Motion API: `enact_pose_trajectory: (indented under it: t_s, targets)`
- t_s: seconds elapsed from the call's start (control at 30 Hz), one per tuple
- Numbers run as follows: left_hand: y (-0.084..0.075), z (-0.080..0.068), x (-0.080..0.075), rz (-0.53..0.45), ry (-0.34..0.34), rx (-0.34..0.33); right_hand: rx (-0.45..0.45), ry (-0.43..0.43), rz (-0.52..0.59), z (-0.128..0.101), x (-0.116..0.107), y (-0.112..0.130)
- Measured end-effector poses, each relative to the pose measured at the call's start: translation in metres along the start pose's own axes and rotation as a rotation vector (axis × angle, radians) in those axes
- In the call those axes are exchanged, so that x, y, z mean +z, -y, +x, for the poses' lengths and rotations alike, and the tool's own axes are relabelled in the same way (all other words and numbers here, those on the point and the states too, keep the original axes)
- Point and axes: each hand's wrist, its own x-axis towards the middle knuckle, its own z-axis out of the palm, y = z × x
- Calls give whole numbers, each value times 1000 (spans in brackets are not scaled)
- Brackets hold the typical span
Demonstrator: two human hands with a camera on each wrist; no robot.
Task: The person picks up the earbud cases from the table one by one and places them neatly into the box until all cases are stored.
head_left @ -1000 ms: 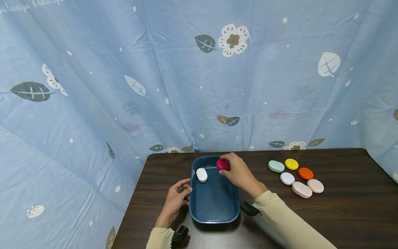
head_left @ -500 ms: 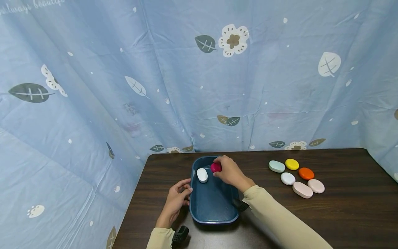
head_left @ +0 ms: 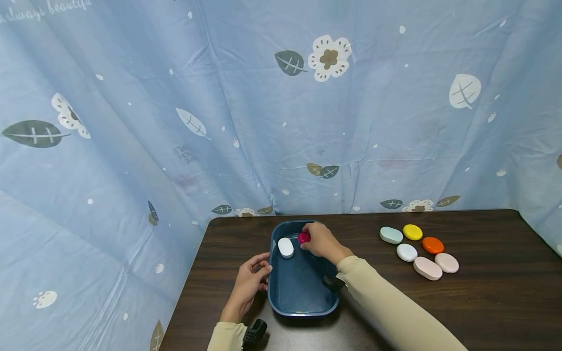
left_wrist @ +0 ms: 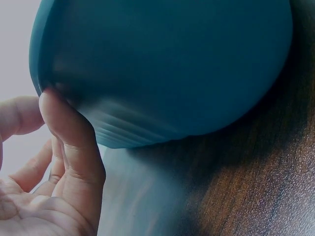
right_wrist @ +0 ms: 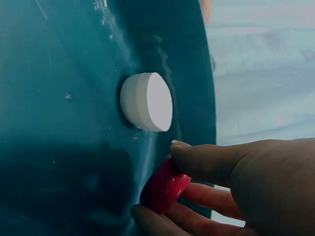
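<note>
A blue leaf-and-flower curtain point(head_left: 281, 122) hangs behind a dark wooden tabletop point(head_left: 483, 302). A dark blue tray point(head_left: 303, 292) sits near its left edge. The right hand point(head_left: 322, 241) pinches a magenta oval piece point(head_left: 304, 238) inside the tray's far end, just beside a white oval piece point(head_left: 286, 247) lying there. The left hand point(head_left: 250, 285) curls loosely against the tray's outer left wall, thumb touching it. Six more oval pieces point(head_left: 419, 248) lie grouped well apart to the right.
</note>
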Motion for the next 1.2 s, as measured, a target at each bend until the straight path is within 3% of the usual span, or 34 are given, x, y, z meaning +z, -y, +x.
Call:
enact_pose_trajectory:
  t_s: [0.47,0.87,1.2]
  targets:
    - [2,0,0,-1,-3,-6,-8,23,32,5,7,-5]
    - [1,1,0,-4,-2,-4,-83,-139,165,-20,-20,-14]
    - [0,0,1,-5,-9,-9,-51,-220,186,-48,-50,-53]
